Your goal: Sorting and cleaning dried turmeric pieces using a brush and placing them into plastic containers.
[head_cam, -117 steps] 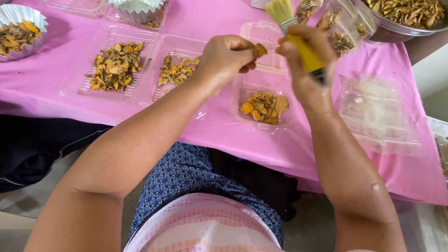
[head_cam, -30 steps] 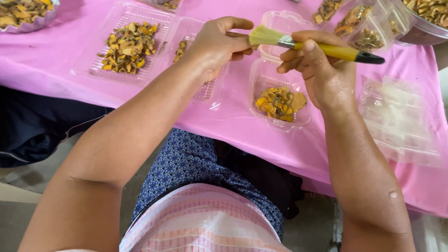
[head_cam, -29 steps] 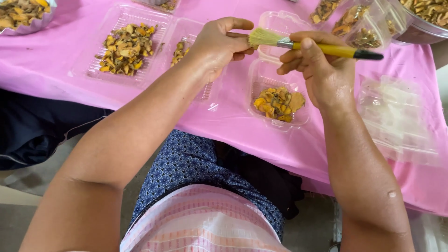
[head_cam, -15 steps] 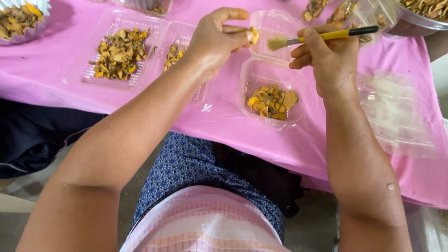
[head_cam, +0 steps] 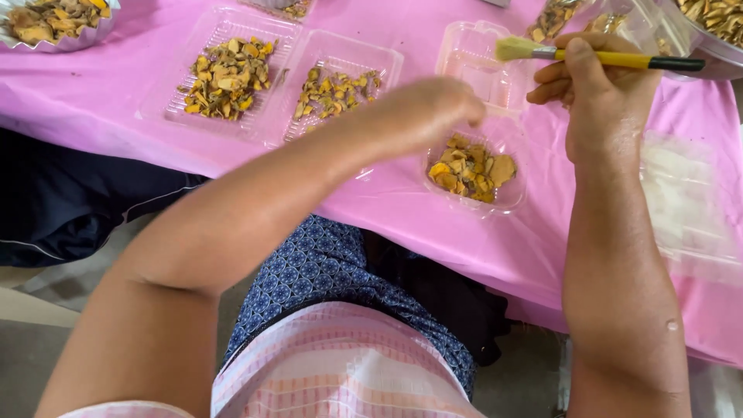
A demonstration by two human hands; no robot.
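Note:
My right hand (head_cam: 604, 93) grips a paintbrush (head_cam: 611, 58) with a yellow handle and a black end. The brush lies level, its bristles pointing left above an open clear lid (head_cam: 472, 58). My left hand (head_cam: 433, 108) is blurred by motion, fingers bunched and pointing down. It hovers just above a small clear plastic container (head_cam: 512, 203) holding orange-yellow dried slices (head_cam: 468, 166). Whether a slice is pinched in those fingers is hidden by the blur.
A pink tablecloth (head_cam: 101, 93) covers the table. Two clear trays (head_cam: 166, 116) (head_cam: 387, 62) of yellow-brown slices lie at the left. A foil bowl (head_cam: 54, 19) stands top left and a metal bowl (head_cam: 712, 23) top right. Empty clear containers (head_cam: 681, 201) lie at the right.
My left hand has dropped from beside the brush tip down over the small container of slices. My right hand has kept the brush level and stayed near the open lid.

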